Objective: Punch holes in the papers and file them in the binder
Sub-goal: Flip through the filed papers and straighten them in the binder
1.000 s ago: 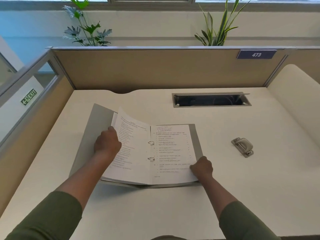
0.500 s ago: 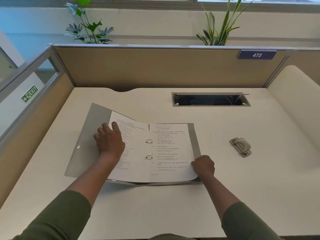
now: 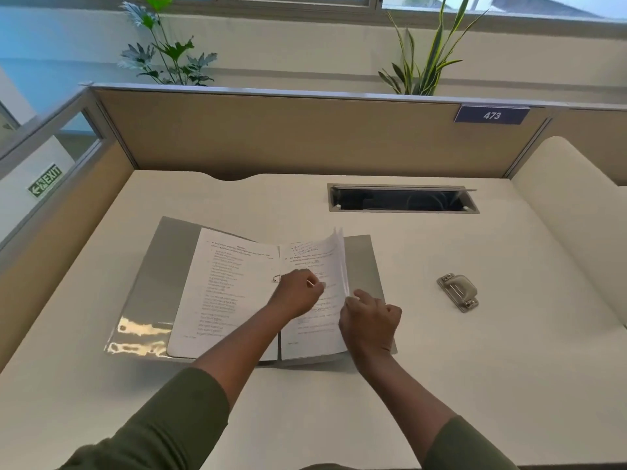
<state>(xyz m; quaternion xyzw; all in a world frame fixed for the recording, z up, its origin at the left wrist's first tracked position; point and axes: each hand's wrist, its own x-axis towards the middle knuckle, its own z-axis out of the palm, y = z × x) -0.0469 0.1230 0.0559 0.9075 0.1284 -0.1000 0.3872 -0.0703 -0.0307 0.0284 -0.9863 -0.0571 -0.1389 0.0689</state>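
White desk (image 3: 441,368): hole punch (image 3: 458,292) right of binder (image 3: 163,283).

We see a grey binder (image 3: 163,283) lying open on the white desk (image 3: 475,368), w/ printed papers (image 3: 220,293) flat on its left side and one ring (image 3: 276,278) visible at the spine. The left hand (image 3: 297,293), fingers curled, rests on the right-hand pages by that ring, while the right hand (image 3: 369,322) lifts the outer edge of several right-hand sheets (image 3: 334,262), which stand curved upward. A metal hole punch (image 3: 458,292) sits well apart to the right, w/ a cable slot (image 3: 402,198) and partition (image 3: 288,137) behind.
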